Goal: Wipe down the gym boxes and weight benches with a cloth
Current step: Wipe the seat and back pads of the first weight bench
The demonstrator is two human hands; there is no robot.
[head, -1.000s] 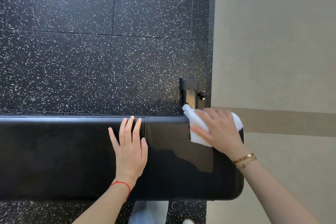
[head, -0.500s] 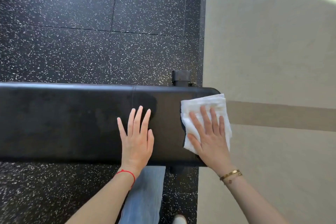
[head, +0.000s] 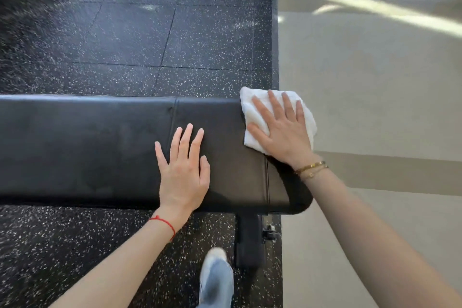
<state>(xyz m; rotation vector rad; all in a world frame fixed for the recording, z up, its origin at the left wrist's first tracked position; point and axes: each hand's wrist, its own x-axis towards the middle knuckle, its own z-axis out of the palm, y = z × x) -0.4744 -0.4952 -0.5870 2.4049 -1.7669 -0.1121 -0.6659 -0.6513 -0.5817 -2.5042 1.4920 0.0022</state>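
The long black padded vinyl weight bench (head: 100,147) lies with its long axis running left to right across the view, its rounded end pointing right, just over the edge where the black speckled rubber floor (head: 150,32) meets the pale smooth floor (head: 375,82). The right hand (head: 282,130) presses a folded white cloth (head: 255,117) flat onto the far right corner of the bench with fingers straight and spread, while the left hand (head: 183,172) rests palm down on the pad near a stitched seam, fingers straight and holding nothing. No brand, label or writing can be read on the bench or cloth.
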